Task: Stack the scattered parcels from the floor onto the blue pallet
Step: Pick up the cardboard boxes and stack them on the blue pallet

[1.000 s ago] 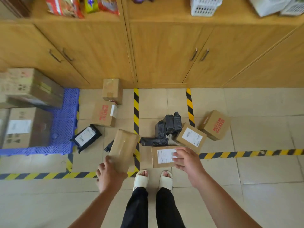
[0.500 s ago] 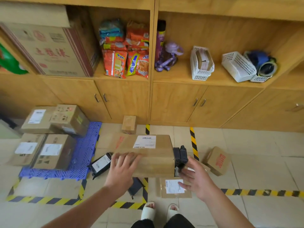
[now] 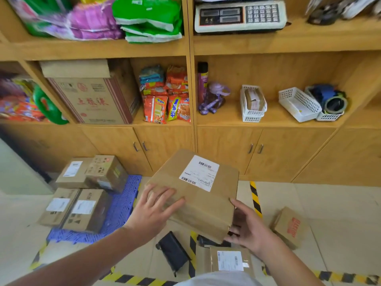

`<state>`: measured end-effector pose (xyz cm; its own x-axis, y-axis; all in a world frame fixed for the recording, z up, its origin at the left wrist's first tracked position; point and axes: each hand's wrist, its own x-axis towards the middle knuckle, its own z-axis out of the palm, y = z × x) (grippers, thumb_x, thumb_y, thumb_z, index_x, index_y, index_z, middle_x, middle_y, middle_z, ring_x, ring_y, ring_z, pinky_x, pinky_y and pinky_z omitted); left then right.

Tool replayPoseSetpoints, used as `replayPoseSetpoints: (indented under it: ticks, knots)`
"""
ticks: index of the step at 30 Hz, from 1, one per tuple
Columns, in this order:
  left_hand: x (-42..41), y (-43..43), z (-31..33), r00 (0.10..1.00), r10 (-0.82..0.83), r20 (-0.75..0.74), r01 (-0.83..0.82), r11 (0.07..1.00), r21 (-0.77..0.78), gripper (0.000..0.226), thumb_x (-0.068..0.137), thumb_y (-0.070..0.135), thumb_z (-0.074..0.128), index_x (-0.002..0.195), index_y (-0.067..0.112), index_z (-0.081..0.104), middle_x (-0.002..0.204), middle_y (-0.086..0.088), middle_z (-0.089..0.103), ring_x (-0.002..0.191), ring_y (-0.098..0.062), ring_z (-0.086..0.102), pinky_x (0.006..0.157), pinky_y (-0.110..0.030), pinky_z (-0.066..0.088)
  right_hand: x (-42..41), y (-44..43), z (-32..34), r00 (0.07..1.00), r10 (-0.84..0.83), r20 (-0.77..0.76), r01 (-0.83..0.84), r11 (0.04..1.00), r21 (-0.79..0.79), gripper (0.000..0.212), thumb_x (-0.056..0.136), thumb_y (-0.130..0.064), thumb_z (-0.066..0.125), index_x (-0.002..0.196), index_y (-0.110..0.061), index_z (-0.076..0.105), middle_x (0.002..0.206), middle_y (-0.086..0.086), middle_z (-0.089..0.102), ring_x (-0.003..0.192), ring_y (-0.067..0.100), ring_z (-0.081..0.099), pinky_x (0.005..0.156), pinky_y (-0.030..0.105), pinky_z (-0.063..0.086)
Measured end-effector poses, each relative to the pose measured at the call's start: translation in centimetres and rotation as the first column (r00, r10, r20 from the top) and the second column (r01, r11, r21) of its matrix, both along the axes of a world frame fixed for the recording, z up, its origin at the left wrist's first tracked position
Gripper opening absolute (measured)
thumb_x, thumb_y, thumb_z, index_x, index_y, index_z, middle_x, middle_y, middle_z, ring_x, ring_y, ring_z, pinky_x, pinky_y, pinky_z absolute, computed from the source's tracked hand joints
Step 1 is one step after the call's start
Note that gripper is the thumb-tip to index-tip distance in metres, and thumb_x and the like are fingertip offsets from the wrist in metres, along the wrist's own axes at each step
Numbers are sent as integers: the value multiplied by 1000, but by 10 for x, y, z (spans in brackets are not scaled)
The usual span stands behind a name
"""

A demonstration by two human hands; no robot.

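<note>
I hold a flat brown cardboard parcel (image 3: 198, 193) with a white barcode label in front of me, well above the floor. My left hand (image 3: 153, 211) lies flat on its near left top. My right hand (image 3: 247, 228) grips its near right corner from below. The blue pallet (image 3: 121, 207) lies on the floor to the left, with several cardboard boxes (image 3: 82, 207) on it, two of them stacked at the back (image 3: 103, 172). Still on the floor: a black bag parcel (image 3: 173, 252), a flat labelled parcel (image 3: 226, 261) and a brown box with red print (image 3: 290, 228).
Wooden cabinets with shelves (image 3: 191, 124) fill the wall ahead, holding a large carton, snack packs, white baskets, tape and a scale. Yellow-black tape (image 3: 255, 199) marks the tiled floor. A pale green surface (image 3: 18, 174) stands at the far left.
The view has risen from the floor to the shelves. The parcel came up off the floor in my left hand; my right hand joined it, and it now sits higher and tilted.
</note>
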<state>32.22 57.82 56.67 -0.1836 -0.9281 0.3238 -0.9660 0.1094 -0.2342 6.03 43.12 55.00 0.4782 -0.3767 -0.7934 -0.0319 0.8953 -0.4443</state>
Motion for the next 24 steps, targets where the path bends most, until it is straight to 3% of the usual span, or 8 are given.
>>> replayPoseSetpoints:
  ticks: [3,5,8,10,12,16,19,24]
  knots:
    - [-18,-12,15,1000,12,15,-12,1000,-12,57,78,10,46,133,27,49,129,-9,47,117,-31,48,102,-59,40,-11,-20,7,1000,3,24,-3,1000,-8,65,66,-38,86,120,-6,66,106,15,62,101,31,45,72,54,58]
    - [-29,-18,21,998,52,-24,-49,992,116,64,73,17,62,135,28,49,131,-8,47,120,-30,48,103,-59,38,-15,-34,14,999,27,-19,-28,997,-75,56,75,-34,81,121,-5,65,103,15,64,96,32,51,73,54,59]
    - [-43,-17,36,967,214,-139,-146,910,387,86,71,55,66,147,32,33,142,-4,44,130,-29,44,108,-56,36,-16,-54,25,969,83,-231,-172,901,-398,59,72,-28,85,124,-11,63,104,6,72,92,28,66,73,41,58]
    - [-53,-19,51,940,290,-178,-205,901,383,87,78,56,56,151,35,14,151,0,34,139,-27,34,114,-51,32,-13,-66,33,906,97,-413,-363,681,-637,81,62,-33,88,134,-20,55,119,1,65,106,24,63,82,38,54]
    - [-62,-24,68,927,330,-178,-251,899,359,89,83,50,57,152,38,2,158,2,16,145,-25,18,120,-46,20,-9,-76,43,789,140,-598,-608,313,-730,101,55,-43,83,146,-24,43,137,-2,52,124,22,51,98,38,46]
    - [-80,-34,87,903,418,-102,-340,838,426,103,81,59,62,154,34,-6,162,2,-6,150,-24,-5,121,-42,-1,-4,-73,65,446,191,-874,-747,-459,-482,103,74,-52,68,158,-26,15,158,-7,25,142,21,26,115,39,27]
    - [-97,-37,79,883,469,-28,-387,758,525,111,74,62,67,154,30,-3,162,0,3,150,-25,1,120,-53,7,-5,-64,72,335,166,-927,-621,-701,-350,98,81,-45,65,158,-24,9,160,-6,19,143,20,21,118,39,20]
    - [-135,-32,61,839,543,48,-485,704,519,112,76,56,69,155,21,-3,156,-1,21,141,-27,28,109,-50,33,-8,-60,87,343,97,-934,-442,-861,-251,93,84,-42,64,157,-19,11,157,0,23,139,24,24,115,43,22]
